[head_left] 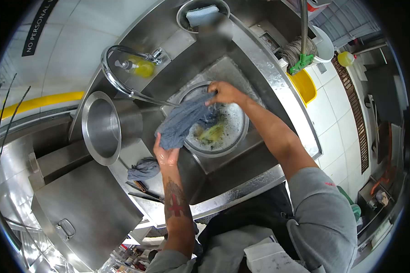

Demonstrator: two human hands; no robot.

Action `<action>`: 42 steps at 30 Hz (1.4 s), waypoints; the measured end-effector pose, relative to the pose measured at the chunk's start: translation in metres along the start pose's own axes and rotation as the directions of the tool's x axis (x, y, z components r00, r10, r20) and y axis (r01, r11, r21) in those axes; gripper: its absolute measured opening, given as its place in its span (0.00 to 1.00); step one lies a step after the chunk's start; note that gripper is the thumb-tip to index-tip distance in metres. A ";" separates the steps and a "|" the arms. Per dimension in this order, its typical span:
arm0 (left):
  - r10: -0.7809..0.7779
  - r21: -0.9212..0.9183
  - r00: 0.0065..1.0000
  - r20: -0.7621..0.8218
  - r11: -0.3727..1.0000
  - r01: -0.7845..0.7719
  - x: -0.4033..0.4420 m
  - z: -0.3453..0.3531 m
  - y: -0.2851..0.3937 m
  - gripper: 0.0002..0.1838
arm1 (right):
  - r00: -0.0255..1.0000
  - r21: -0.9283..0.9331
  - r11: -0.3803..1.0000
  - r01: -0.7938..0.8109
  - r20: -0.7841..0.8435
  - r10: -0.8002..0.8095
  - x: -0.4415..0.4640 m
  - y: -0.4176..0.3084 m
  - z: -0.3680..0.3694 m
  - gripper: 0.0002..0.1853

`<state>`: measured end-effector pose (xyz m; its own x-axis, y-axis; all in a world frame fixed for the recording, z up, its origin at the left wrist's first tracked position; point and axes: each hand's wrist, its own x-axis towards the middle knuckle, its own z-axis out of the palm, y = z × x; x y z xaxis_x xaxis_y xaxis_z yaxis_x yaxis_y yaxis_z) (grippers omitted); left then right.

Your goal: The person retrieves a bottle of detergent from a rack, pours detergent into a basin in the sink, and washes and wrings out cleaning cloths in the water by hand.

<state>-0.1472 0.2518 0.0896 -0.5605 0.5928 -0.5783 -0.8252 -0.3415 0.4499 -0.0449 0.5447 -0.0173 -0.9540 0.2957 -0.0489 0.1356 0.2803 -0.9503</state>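
Note:
A wet grey-blue cloth (182,119) is stretched between my two hands above a round metal basin (244,134) in the sink. My left hand (166,154) grips its lower left end, palm side showing. At the cloth's upper right end, my right hand (225,93) pinches the fabric, fingers closed. Foamy water (232,120) fills the basin, with dark specks and a yellow-green cloth-like thing (210,133) in it. The cloth covers the basin's left part. The curved faucet (131,92) ends right at the cloth.
Left of the sink a tall steel pot (101,128) leans over. A crumpled grey cloth (143,169) and dark-handled utensils (143,189) lie on the near left ledge. A yellow soap bottle (141,67) stands behind the faucet. A bowl (181,19) with a sponge sits at the far edge.

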 end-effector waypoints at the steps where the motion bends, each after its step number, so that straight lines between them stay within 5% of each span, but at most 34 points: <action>1: 0.012 -0.082 1.000 -0.013 0.997 -0.013 0.001 -0.014 -0.009 0.28 | 0.981 0.145 0.975 -0.169 -0.069 0.181 0.001 0.001 -0.005 0.26; 3: -0.043 -0.088 0.991 -0.128 0.996 0.031 0.015 -0.012 -0.037 0.30 | 0.981 0.567 0.822 -0.058 -0.121 0.153 0.003 -0.041 0.012 0.22; 5: -0.275 -0.018 0.943 -0.190 0.961 0.277 0.030 0.002 -0.055 0.31 | 0.976 0.155 0.982 0.104 -0.205 -0.071 -0.014 -0.095 0.066 0.15; 6: -0.350 0.001 0.913 -0.210 0.934 0.358 0.035 0.005 -0.060 0.31 | 0.985 0.057 0.985 0.161 -0.078 -0.157 -0.035 -0.130 0.091 0.11; 8: -0.280 0.217 0.927 -0.250 0.917 0.335 0.049 -0.011 -0.071 0.33 | 0.972 -0.042 0.972 0.231 0.058 -0.229 -0.051 -0.142 0.103 0.08; 10: -0.192 0.424 0.941 -0.277 0.855 0.299 0.060 -0.029 -0.080 0.35 | 0.934 0.127 0.929 0.348 0.038 -0.355 -0.045 -0.097 0.108 0.12; 12: -0.142 0.528 0.948 -0.286 0.802 0.280 0.059 -0.040 -0.080 0.36 | 0.987 -0.345 0.938 0.026 -0.139 -0.079 -0.011 -0.057 0.098 0.15; 15: -0.301 0.376 0.884 -0.358 0.821 0.431 0.036 -0.048 -0.064 0.38 | 0.990 -0.518 0.853 0.063 -0.078 -0.120 0.002 -0.069 0.074 0.20; 16: 0.154 0.911 0.979 -0.134 0.408 0.061 0.022 -0.042 -0.058 0.36 | 0.990 -0.517 0.854 0.062 -0.079 -0.120 0.000 -0.080 0.075 0.20; 17: 0.348 0.923 0.875 0.336 -0.304 -0.234 0.010 -0.023 -0.051 0.34 | 0.995 -0.409 0.907 0.097 0.018 -0.099 -0.003 -0.094 0.077 0.24; 18: 0.207 0.903 0.893 0.399 -0.256 -0.345 -0.010 0.023 -0.032 0.28 | 0.989 -0.294 0.948 0.117 0.119 -0.085 -0.008 -0.108 0.075 0.28; 19: 0.158 0.824 0.837 0.525 0.152 -0.546 -0.006 0.017 -0.028 0.18 | 0.990 -0.300 0.947 0.114 0.116 -0.082 -0.016 -0.135 0.059 0.28; 21: 0.011 0.962 0.963 0.271 -0.035 -0.270 -0.039 0.051 0.010 0.10 | 0.957 -0.016 0.994 0.106 0.274 -0.097 -0.031 -0.191 0.023 0.34; 23: 0.107 0.900 0.950 0.294 0.304 -0.313 -0.068 0.088 0.024 0.10 | 0.942 0.142 0.985 0.096 0.306 -0.136 -0.041 -0.187 0.028 0.31; 24: 0.126 0.869 0.937 0.326 0.351 -0.349 -0.071 0.085 0.034 0.12 | 0.921 0.297 0.951 0.085 0.342 -0.189 -0.042 -0.180 0.030 0.29; 26: 0.146 0.835 0.924 0.353 0.396 -0.382 -0.080 0.075 0.058 0.14 | 0.942 0.264 0.960 0.095 0.287 -0.172 -0.050 -0.152 0.033 0.27; 28: 0.386 0.482 0.840 0.381 0.692 -0.537 -0.084 0.066 0.072 0.21 | 0.970 0.217 0.970 0.107 0.189 -0.150 -0.060 -0.116 0.025 0.23; 29: 0.387 0.482 0.842 0.377 0.694 -0.535 -0.080 0.066 0.069 0.21 | 0.979 0.199 0.974 0.112 0.148 -0.143 -0.057 -0.094 0.012 0.21; 31: 0.293 0.173 0.942 0.164 0.932 -0.320 -0.073 0.066 0.063 0.25 | 0.991 0.530 0.841 -0.113 0.122 0.056 -0.030 -0.044 -0.002 0.15; 32: 0.288 0.067 0.957 -0.023 0.956 -0.286 -0.042 0.034 0.052 0.26 | 0.990 0.534 0.838 -0.114 0.132 0.051 -0.025 -0.055 0.004 0.15; 34: 0.144 0.053 0.979 -0.143 0.989 -0.137 0.005 0.017 0.009 0.25 | 0.989 0.843 0.537 0.032 -0.105 0.106 -0.011 -0.104 0.021 0.15; 35: 0.093 0.137 0.979 -0.184 0.988 -0.068 0.032 0.025 -0.013 0.25 | 0.987 0.404 0.913 0.060 -0.161 0.007 -0.012 -0.120 0.037 0.13; 36: 0.044 0.217 0.971 -0.234 0.976 0.008 0.049 0.024 -0.030 0.24 | 0.990 0.431 0.896 0.105 -0.134 -0.051 -0.022 -0.140 0.063 0.12; 37: 0.145 0.328 0.985 -0.089 0.938 -0.108 0.058 -0.001 -0.043 0.25 | 0.927 0.329 0.879 0.346 -0.263 -0.267 -0.026 -0.140 0.104 0.13; 40: 0.315 0.639 0.940 0.128 0.699 -0.321 0.054 0.014 -0.064 0.29 | 0.965 0.090 0.971 0.223 -0.162 -0.207 -0.021 -0.126 0.099 0.18; 42: -0.090 0.110 0.900 -0.427 0.982 0.151 0.047 0.075 -0.063 0.32 | 0.966 -0.025 0.996 0.090 -0.241 -0.093 0.017 -0.085 0.091 0.21</action>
<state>-0.1169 0.3555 0.0851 -0.4594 0.2528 -0.8515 -0.8876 -0.1662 0.4295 -0.0972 0.4428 0.0347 -0.8700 0.4794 0.1153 0.0562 0.3286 -0.9428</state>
